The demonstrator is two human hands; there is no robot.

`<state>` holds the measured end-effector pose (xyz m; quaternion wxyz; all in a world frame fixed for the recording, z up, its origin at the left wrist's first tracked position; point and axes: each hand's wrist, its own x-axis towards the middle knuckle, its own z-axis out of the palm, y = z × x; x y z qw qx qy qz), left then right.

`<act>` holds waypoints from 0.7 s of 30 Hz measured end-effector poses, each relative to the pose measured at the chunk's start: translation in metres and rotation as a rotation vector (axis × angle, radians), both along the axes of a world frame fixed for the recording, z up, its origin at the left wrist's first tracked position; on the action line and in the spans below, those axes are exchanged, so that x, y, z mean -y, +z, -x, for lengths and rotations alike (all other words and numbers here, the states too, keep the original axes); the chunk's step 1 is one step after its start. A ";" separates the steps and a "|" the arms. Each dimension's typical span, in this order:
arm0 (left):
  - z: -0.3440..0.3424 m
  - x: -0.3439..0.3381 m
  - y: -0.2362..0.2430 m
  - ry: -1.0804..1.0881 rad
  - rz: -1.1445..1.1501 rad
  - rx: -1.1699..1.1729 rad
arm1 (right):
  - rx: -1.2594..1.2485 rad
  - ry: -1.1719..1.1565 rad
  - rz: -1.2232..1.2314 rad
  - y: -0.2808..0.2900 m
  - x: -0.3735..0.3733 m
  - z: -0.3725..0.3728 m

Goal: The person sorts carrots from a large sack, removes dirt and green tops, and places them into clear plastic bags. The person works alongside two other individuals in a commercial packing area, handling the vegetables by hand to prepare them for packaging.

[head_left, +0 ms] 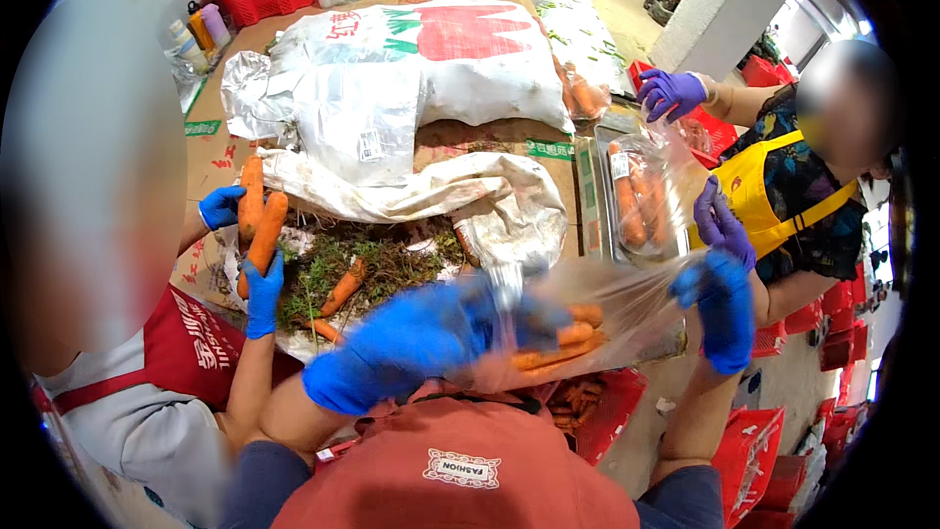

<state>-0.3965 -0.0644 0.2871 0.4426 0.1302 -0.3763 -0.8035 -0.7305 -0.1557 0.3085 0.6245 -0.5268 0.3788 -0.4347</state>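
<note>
In front of me a clear plastic bag with several orange carrots in it is stretched between my hands. My right hand, in a blue glove, pinches the bag's upper right edge. My left hand, also blue-gloved, lies against the bag's left side; motion smears its fingers, so its grip is unclear. Just beyond it, loose carrots lie among green tops on a large opened white sack.
A co-worker at left holds carrots in blue gloves. At right, another in purple gloves handles a bag of carrots on a scale. A full white sack lies across the table. Red crates stand below.
</note>
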 end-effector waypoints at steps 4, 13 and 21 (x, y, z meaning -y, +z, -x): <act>-0.032 0.074 0.061 0.275 0.191 -0.005 | 0.325 0.138 0.059 0.042 0.058 -0.005; -0.082 0.181 0.066 0.560 0.245 0.052 | 0.470 0.751 0.075 0.030 0.221 -0.065; -0.067 0.218 -0.090 0.689 -0.083 0.191 | 0.117 0.129 -0.138 -0.116 0.261 -0.066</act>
